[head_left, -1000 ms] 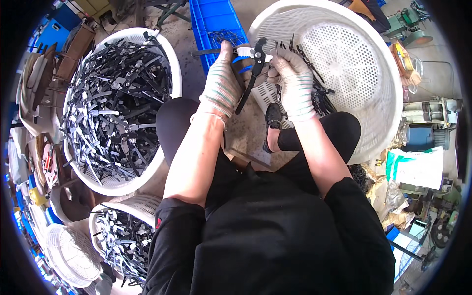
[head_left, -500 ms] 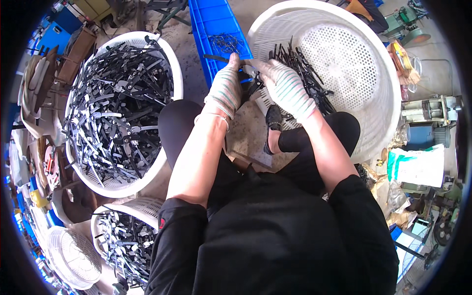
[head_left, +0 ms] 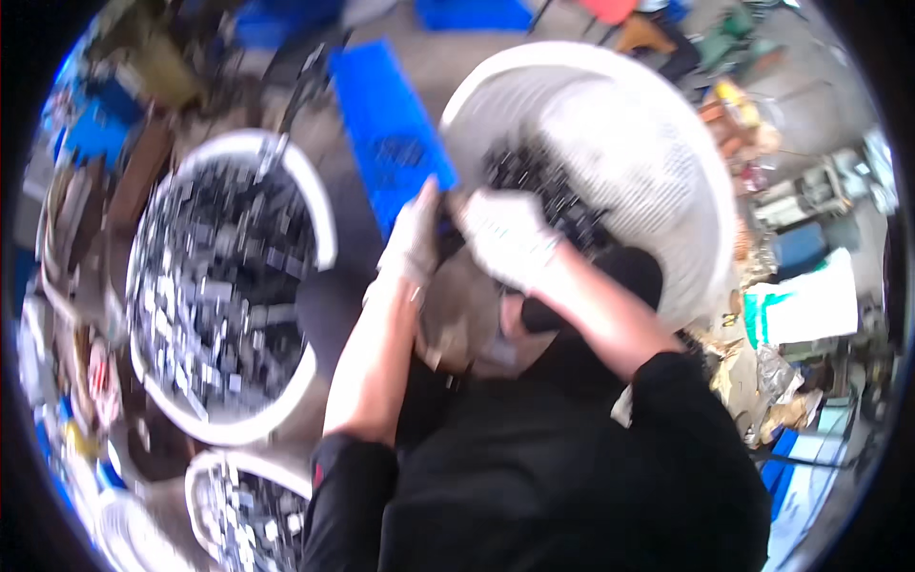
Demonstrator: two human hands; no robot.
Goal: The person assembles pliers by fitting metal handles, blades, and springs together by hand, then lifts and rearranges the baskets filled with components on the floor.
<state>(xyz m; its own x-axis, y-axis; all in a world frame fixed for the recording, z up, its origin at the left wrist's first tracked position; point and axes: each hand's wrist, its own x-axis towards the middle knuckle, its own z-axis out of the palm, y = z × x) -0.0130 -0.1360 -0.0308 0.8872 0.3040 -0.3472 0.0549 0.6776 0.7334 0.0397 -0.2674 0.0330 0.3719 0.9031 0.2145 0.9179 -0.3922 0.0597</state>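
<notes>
Left: white basket, round-rimmed, heaped with dark and silvery metal parts. Between it and the blue tray, upper middle: a strip of floor. Left hand, gloved, beside the tray's lower end, thumb upward; grip blurred, cannot tell. Dark item, upper middle, between both hands; direction and long axis indistinct. Right hand, gloved, fingers bent leftward, grip unclear. Upper right: large white basket, wide-mouthed, dark pieces along its left side.
</notes>
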